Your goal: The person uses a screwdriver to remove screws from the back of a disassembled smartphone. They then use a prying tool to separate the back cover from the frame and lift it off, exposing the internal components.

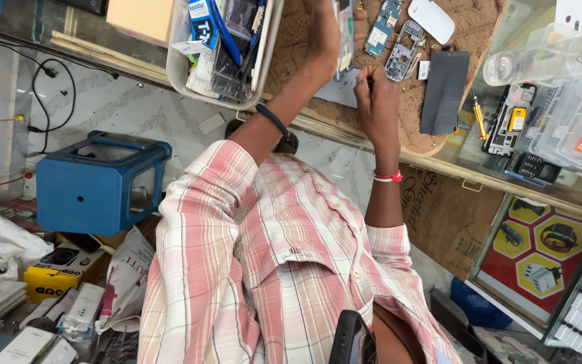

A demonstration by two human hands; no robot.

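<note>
My left hand (325, 34), with a black band on its wrist, is closed on a slim mobile phone (345, 30) held edge-on over the brown work mat (294, 47). Just right of it my right hand (375, 101), a red thread round its wrist, pinches a thin dark tool (370, 82) whose tip points at the phone's lower end. Beyond my hands, a blue circuit board (386, 17), a grey phone frame (404, 50) and a white back cover (431, 19) lie on the mat. A dark grey panel (444, 91) rests to the right.
A clear tray (197, 84) of tools and packets stands left of the mat. Clear plastic boxes (567, 114), a yellow screwdriver (479, 118) and phone parts sit on the glass counter at right. A blue stool (99, 182) and boxes crowd the floor at left.
</note>
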